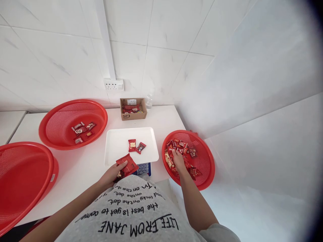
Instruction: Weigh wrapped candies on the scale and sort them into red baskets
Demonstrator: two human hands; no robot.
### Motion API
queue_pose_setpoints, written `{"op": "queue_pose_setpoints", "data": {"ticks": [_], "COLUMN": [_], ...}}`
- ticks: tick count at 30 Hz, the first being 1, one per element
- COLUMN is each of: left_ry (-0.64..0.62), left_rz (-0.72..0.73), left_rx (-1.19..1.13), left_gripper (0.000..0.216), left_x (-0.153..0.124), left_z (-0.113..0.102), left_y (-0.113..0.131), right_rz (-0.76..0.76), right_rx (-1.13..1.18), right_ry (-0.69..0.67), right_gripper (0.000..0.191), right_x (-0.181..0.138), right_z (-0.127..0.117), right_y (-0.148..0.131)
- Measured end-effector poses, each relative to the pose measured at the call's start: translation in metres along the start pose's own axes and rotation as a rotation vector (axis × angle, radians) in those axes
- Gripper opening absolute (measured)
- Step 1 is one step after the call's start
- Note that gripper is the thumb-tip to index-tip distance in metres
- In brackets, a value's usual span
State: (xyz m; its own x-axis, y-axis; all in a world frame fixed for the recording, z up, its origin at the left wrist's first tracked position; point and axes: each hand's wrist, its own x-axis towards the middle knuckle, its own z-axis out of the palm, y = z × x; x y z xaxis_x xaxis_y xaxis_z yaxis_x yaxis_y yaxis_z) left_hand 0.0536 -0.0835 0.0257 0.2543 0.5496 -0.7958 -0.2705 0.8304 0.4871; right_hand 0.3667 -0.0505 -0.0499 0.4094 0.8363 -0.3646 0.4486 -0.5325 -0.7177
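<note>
Left hand: the left hand [112, 173] is held at the near edge of the surface [83, 168], just in front of the white tray [118, 141].
Left fingers: they are clamped on a red packet [128, 164], with the thumb laid across its top.
Red packet: it is held tilted over the near edge of the white tray and partly covers the scale keypad [143, 168].
Right hand: the right hand [178, 160] is lowered into the right basket [209, 158], palm down.
Right fingers: they are bent down among the wrapped sweets [181, 145]; whether one is gripped cannot be told.
Wrapped sweets: a loose red heap is spread over the left half of the right basket, around and under the right hand.
Right basket: it is set at the right edge of the surface, just beside the white tray.
White tray: two small red sweets are laid on it near the middle, one [132, 145] just beside the other [140, 147].
Cardboard box: the cardboard box [126, 116] is placed behind the tray against the wall, with red packets seen inside.
Back basket: the back basket [58, 111] is placed left of the tray, and a few sweets [82, 129] are scattered in it.
Near basket: the near basket [15, 168] is seen at the far left edge, well apart from both hands.
Wall socket: a wall socket [114, 84] is fixed on the tiles above the box.
</note>
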Motion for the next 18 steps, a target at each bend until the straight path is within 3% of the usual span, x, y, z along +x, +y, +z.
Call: {"op": "queue_pose_setpoints", "data": {"ticks": [4, 7, 11, 18], "left_ry": [0.018, 0.030, 0.027, 0.049], "left_rz": [0.004, 0.022, 0.040, 0.054], "left_rx": [0.001, 0.001, -0.014, -0.032], "left_gripper": [0.037, 0.037, 0.039, 0.044], "left_x": [0.002, 0.004, 0.007, 0.004], "left_z": [-0.002, -0.004, -0.007, -0.008], "left_y": [-0.002, -0.004, -0.007, -0.006], "right_rz": [-0.030, -0.093, -0.175, -0.212], "right_rx": [0.139, 0.226, 0.166, 0.083], "right_ry": [-0.032, -0.177, -0.374, -0.525], "right_gripper": [0.041, 0.038, 0.033, 0.029], "right_x": [-0.013, -0.023, -0.038, -0.055], "right_z": [0.008, 0.021, 0.045, 0.080], "right_y": [-0.024, -0.042, -0.064, -0.080]}}
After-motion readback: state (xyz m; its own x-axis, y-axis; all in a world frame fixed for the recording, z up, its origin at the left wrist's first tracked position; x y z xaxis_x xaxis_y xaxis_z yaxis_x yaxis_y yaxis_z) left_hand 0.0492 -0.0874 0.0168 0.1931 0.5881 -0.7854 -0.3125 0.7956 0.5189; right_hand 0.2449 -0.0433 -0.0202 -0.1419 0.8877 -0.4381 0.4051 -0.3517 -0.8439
